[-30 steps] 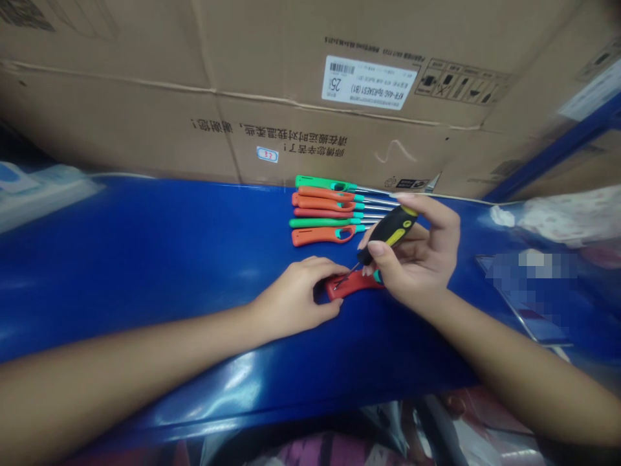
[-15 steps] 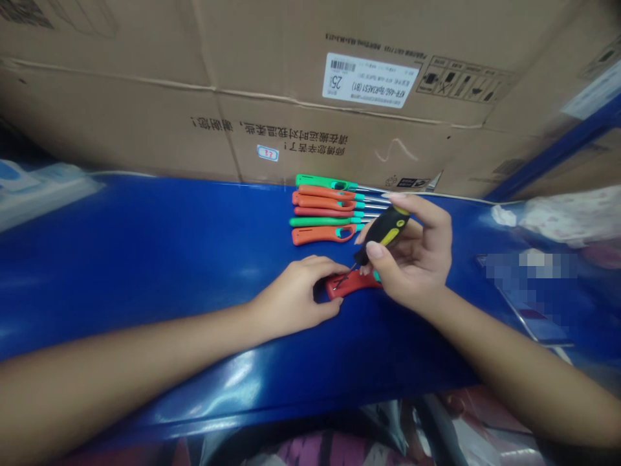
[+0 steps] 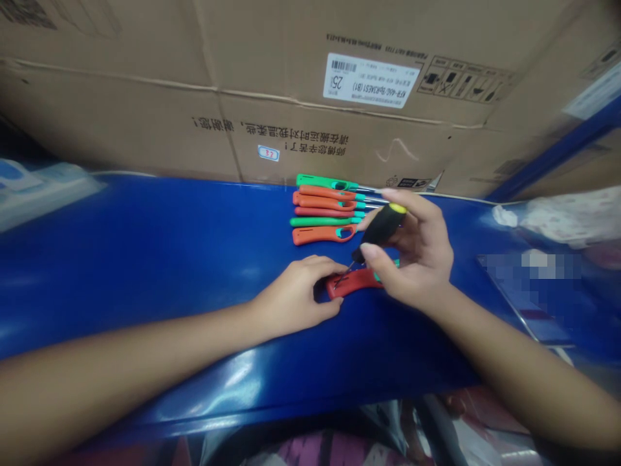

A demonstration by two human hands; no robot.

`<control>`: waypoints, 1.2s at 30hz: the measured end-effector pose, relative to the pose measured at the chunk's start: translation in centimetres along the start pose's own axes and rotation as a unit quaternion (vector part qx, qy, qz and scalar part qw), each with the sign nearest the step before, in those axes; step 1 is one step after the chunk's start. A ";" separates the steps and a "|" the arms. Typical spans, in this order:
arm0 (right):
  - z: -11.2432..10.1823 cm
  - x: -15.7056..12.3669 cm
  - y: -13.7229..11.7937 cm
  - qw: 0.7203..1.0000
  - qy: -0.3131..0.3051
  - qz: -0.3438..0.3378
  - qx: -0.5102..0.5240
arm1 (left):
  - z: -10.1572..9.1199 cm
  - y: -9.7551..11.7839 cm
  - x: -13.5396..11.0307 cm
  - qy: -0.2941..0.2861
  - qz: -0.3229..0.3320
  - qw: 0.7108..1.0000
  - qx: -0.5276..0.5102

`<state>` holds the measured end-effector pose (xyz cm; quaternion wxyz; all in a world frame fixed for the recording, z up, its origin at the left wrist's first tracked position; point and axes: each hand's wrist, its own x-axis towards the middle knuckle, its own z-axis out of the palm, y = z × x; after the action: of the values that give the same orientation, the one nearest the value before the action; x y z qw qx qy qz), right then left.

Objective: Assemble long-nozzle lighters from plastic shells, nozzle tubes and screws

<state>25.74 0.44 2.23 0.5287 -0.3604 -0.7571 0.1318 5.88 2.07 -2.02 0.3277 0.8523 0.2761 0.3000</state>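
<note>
A red long-necked lighter (image 3: 359, 281) lies on the blue tabletop, its butt end pinched between the thumb and fingers of my left hand (image 3: 298, 294). My right hand (image 3: 422, 252) grips a black and yellow screwdriver (image 3: 381, 230) by its handle. The thin shaft slants down to the left, and its tip meets the butt end of the red lighter. My right hand hides the lighter's front part. Just beyond, several more lighters lie side by side, among them a green one (image 3: 320, 181) at the back and an orange one (image 3: 317, 235) nearest me.
A large cardboard box (image 3: 272, 71) stands along the back of the blue tabletop (image 3: 194, 252). White packages (image 3: 48, 188) are at the left. To the right are a patterned white cloth or bag (image 3: 572, 213) and a flat, partly blurred-out object (image 3: 533, 304).
The screwdriver handle has turned in my right hand, and the fingers and thumb have shifted around it. My left hand and the red lighter have stayed in place.
</note>
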 end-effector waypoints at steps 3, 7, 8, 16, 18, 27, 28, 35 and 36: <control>-0.3 0.3 -0.2 0.998 -0.040 0.035 0.017 | 0.0 0.1 0.1 -0.009 -0.003 1.000 -0.006; -0.4 0.4 0.3 0.999 0.013 -0.029 -0.028 | 0.0 0.0 0.0 -0.004 -0.003 1.000 -0.002; -0.4 0.3 0.4 0.998 0.024 -0.048 -0.041 | 0.0 0.0 0.0 -0.002 -0.003 1.000 -0.001; -0.8 0.4 0.1 0.998 -0.063 0.024 0.013 | -0.2 0.1 0.1 -0.014 -0.010 1.000 -0.006; -0.8 0.5 0.3 0.999 -0.016 -0.039 -0.029 | -0.1 0.1 0.0 -0.008 -0.006 1.000 -0.003; -0.9 0.8 -0.3 0.998 -0.042 -0.036 -0.022 | 0.0 0.1 0.1 -0.009 -0.005 1.000 -0.001; -1.1 1.0 -0.4 0.997 -0.021 -0.059 -0.043 | 0.0 0.1 0.1 -0.007 -0.003 1.000 0.001; -2.1 1.4 -0.4 0.986 -0.016 -0.130 -0.107 | -0.1 0.0 0.0 -0.004 -0.002 1.000 0.003; -2.0 1.4 -0.5 0.993 -0.043 -0.092 -0.066 | -0.1 0.0 0.0 -0.005 -0.003 1.000 0.002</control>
<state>27.08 0.72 4.28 0.4804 -0.3176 -0.8161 0.0481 5.85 2.09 -1.94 0.3284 0.8538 0.2771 0.2940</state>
